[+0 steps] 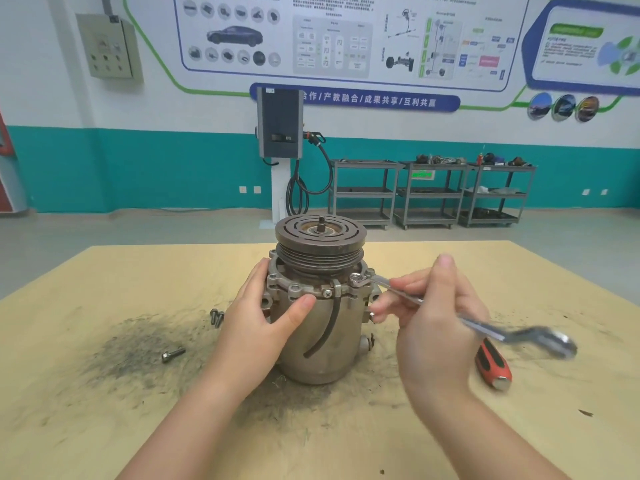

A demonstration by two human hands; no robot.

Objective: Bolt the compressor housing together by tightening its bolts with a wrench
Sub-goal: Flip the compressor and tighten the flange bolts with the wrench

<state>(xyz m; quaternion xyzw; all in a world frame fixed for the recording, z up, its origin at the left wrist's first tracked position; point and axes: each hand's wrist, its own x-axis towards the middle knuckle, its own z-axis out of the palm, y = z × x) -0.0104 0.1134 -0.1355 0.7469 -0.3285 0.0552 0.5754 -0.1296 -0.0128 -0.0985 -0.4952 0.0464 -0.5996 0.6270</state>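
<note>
- Right hand (440, 317) grips wrench (401, 292) seated on flange bolt (356, 280), mid-tightening
- Left hand (263, 317) wraps compressor housing (322, 341), steadying
- Next: swing, then reseat

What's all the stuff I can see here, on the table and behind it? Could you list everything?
compressor: one, grey-brown metal, upright at table centre, grooved pulley on top
wrench: one, silver, ring end on a bolt at the housing's right rim
loose bolts: one alone on the table to the left, a few more close together near the housing
screwdriver handle: one, red and black, on the table to the right
table: one, tan, with dark grime smudges
charging unit: one, dark grey, on a white post, with black cable
carts: three, grey, against the far wall
wall box: one, beige, upper left
left hand: steadies the housing
right hand: grips the wrench
</note>
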